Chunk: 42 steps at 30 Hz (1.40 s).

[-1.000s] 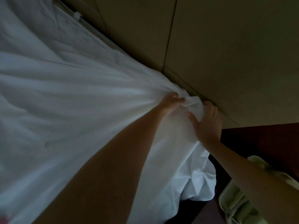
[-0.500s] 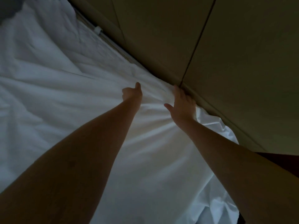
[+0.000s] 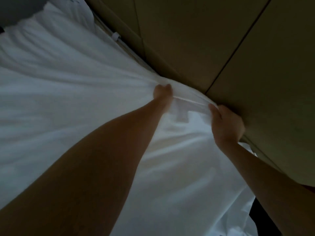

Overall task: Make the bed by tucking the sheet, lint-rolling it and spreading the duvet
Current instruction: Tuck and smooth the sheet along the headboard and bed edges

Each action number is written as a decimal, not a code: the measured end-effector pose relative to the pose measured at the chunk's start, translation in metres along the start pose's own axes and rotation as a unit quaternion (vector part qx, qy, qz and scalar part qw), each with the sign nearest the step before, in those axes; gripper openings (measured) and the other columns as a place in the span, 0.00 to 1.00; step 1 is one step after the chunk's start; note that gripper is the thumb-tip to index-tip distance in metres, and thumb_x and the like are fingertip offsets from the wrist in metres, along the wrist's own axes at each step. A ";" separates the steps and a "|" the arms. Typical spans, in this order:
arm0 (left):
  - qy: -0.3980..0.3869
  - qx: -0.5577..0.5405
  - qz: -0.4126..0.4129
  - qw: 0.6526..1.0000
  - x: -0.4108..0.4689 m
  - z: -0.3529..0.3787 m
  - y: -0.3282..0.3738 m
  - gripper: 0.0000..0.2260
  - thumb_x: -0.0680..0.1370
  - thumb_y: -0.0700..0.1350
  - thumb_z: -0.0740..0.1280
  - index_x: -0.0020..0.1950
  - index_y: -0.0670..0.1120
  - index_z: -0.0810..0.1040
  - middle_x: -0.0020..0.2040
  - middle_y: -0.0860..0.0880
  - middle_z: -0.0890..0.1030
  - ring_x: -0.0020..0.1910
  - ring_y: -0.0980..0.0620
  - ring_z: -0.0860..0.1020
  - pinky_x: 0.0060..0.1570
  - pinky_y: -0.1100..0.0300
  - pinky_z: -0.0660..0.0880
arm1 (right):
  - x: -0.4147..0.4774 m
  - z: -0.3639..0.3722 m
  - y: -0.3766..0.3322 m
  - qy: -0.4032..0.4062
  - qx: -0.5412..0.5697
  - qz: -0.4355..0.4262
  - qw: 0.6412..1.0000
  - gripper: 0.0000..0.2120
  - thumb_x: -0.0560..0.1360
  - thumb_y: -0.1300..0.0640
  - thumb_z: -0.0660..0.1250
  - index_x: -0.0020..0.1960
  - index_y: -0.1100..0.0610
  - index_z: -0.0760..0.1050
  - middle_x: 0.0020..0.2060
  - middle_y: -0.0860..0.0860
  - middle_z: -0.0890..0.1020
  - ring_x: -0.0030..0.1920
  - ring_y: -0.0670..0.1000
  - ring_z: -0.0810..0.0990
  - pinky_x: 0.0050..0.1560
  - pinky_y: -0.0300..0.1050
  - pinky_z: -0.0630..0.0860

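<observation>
Head view: the wrinkled white fabric sheet [image 3: 71,103] covers the bed and runs up to the beige panelled wall [image 3: 187,40]. The left hand [image 3: 162,93] is clenched round a bunch of the sheet's edge near the wall. The right hand [image 3: 225,124] grips the same edge just beside the panel, and a fold is stretched between the two hands.

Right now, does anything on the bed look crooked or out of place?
Yes. The white sheet is not tucked: the left hand and the right hand hold its edge lifted beside the wall panel, creases fan out from the left hand, and its lower right part lies crumpled. Nothing looks torn or spilled.
</observation>
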<state>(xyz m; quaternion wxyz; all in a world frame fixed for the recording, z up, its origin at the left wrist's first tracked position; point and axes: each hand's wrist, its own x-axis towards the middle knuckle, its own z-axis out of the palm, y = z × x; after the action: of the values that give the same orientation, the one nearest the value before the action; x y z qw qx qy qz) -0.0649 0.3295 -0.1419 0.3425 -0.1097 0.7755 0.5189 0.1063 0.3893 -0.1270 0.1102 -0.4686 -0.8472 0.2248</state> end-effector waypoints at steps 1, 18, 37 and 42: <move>-0.015 0.001 0.018 1.000 -0.007 0.007 0.009 0.22 0.81 0.48 0.59 0.69 0.35 0.66 0.67 0.38 0.72 0.64 0.40 0.73 0.65 0.51 0.71 | -0.003 -0.001 0.002 0.023 0.004 0.020 1.000 0.18 0.81 0.48 0.56 0.38 0.58 0.72 0.33 0.54 0.71 0.34 0.53 0.66 0.29 0.42 0.50; -0.155 0.136 -0.160 0.965 0.039 -0.106 0.013 0.12 0.80 0.48 0.62 0.41 0.41 0.71 0.38 0.45 0.73 0.34 0.51 0.73 0.33 0.62 0.73 | 0.029 0.073 -0.114 0.001 0.074 -0.234 0.969 0.15 0.77 0.53 0.62 0.58 0.62 0.77 0.50 0.58 0.82 0.51 0.57 0.80 0.52 0.50 0.74; -0.063 0.584 0.279 0.760 0.144 -0.147 0.047 0.22 0.83 0.53 0.47 0.78 0.55 0.49 0.66 0.38 0.72 0.65 0.39 0.68 0.62 0.50 0.67 | 0.128 0.140 -0.171 -0.377 0.000 0.033 0.925 0.22 0.82 0.52 0.54 0.68 0.65 0.67 0.61 0.62 0.75 0.57 0.60 0.76 0.52 0.47 0.72; -0.070 0.620 0.292 0.725 0.146 -0.168 0.040 0.19 0.83 0.53 0.46 0.71 0.51 0.66 0.61 0.41 0.75 0.61 0.41 0.72 0.53 0.53 0.69 | 0.123 0.146 -0.162 -0.355 -0.016 -0.026 0.934 0.23 0.79 0.47 0.57 0.69 0.59 0.67 0.65 0.59 0.68 0.63 0.61 0.71 0.64 0.55 0.70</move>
<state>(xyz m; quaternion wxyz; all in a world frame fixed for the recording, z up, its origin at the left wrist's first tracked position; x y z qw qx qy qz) -0.2642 0.2262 -0.1683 0.2190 0.3962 0.8916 0.0028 -0.1387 0.3777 -0.1792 -0.1991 -0.3376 -0.8465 0.3602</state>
